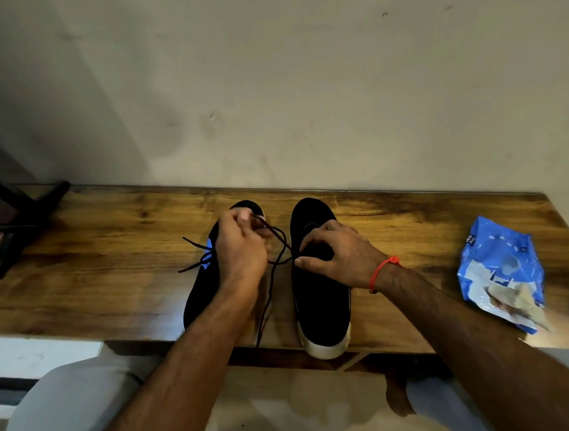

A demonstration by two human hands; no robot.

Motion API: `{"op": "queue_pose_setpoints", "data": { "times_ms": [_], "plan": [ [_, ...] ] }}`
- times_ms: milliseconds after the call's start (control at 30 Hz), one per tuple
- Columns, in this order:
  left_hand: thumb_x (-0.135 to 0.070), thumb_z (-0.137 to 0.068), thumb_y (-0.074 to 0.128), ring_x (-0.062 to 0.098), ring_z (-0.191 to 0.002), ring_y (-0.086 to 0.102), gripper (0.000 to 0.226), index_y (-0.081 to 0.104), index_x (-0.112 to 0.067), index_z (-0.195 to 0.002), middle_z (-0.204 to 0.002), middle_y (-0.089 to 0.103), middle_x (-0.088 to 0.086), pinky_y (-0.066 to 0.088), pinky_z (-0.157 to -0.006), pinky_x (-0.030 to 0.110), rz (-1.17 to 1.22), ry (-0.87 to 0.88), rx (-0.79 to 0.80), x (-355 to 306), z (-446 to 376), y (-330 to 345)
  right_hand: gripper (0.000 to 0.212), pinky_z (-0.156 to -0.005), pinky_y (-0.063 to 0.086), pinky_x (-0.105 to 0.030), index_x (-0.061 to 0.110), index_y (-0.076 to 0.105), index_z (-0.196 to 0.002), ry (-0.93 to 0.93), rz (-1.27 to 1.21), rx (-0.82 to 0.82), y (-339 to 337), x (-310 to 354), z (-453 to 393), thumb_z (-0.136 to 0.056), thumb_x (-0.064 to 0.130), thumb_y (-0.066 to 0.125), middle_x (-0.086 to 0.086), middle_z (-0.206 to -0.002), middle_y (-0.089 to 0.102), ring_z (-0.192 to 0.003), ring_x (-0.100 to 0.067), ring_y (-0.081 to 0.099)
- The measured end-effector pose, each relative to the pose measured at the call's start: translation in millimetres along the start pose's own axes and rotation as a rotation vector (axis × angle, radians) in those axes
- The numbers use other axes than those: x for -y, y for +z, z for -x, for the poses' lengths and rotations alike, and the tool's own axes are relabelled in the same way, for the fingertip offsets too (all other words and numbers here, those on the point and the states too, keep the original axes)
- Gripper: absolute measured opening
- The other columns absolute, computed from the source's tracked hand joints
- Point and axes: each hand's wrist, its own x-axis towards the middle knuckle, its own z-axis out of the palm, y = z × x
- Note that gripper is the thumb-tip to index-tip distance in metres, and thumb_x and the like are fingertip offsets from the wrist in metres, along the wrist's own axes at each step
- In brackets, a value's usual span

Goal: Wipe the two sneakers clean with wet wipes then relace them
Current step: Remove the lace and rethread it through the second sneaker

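Against a bare wall, a wooden bench (pixel 108 265) carries two black sneakers side by side. Left hand (pixel 241 250) pinches the thin dark lace (pixel 280 239) above the left sneaker (pixel 201 298); right hand (pixel 334 255) pinches its other end over the right sneaker (pixel 321 301). Limp, slippery cord: probably best gripped near the tips. A wipes packet (pixel 501 268) lies well apart.

Two sneakers (pixel 319 291) side by side on table (pixel 108 265), wipes pack (pixel 503 272) right
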Motion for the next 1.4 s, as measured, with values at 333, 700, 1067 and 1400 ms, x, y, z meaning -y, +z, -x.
{"op": "queue_pose_setpoints", "data": {
  "times_ms": [333,700,1067,1400],
  "plan": [
    [-0.058,-0.103,0.039,0.009,-0.076,0.059,0.044,0.062,-0.02,-0.101,-0.087,0.06,-0.002,0.05,-0.064,0.03,-0.859,0.254,0.479,17,5,-6,0.038,-0.101,0.038,-0.052,0.043,0.057,-0.119,0.013,0.043,0.021,-2,4,1,-0.088,0.065,0.054,0.008,-0.121,0.045,-0.121,-0.019,0.043],
    [-0.048,-0.107,0.04,0.008,-0.064,0.058,0.035,0.054,-0.021,-0.089,-0.064,0.062,-0.007,0.044,-0.069,0.027,0.602,-0.012,-0.106,-37,-14,-26,0.037,-0.101,0.036,-0.053,0.043,0.058,-0.119,0.027,0.062,0.033,-5,4,2,-0.088,0.063,0.057,0.009,-0.128,0.046,-0.125,-0.02,0.042],
    [-0.037,-0.099,0.06,0.024,-0.089,0.061,0.02,0.043,-0.027,-0.1,-0.103,0.057,0.005,0.058,-0.078,0.046,-1.042,0.22,0.557,21,0,-6,0.041,-0.102,0.037,-0.052,0.042,0.057,-0.123,0.033,0.106,0.055,-7,6,1,-0.089,0.063,0.055,0.008,-0.133,0.044,-0.127,-0.018,0.042],
    [-0.023,-0.097,0.065,0.024,-0.088,0.062,0.016,0.051,-0.031,-0.099,-0.102,0.058,0.002,0.058,-0.072,0.044,-1.032,0.336,0.326,15,-9,-19,0.039,-0.1,0.041,-0.051,0.043,0.054,-0.122,0.04,0.153,0.047,-7,5,2,-0.089,0.062,0.054,0.01,-0.127,0.049,-0.121,-0.017,0.047]
  ]
}}
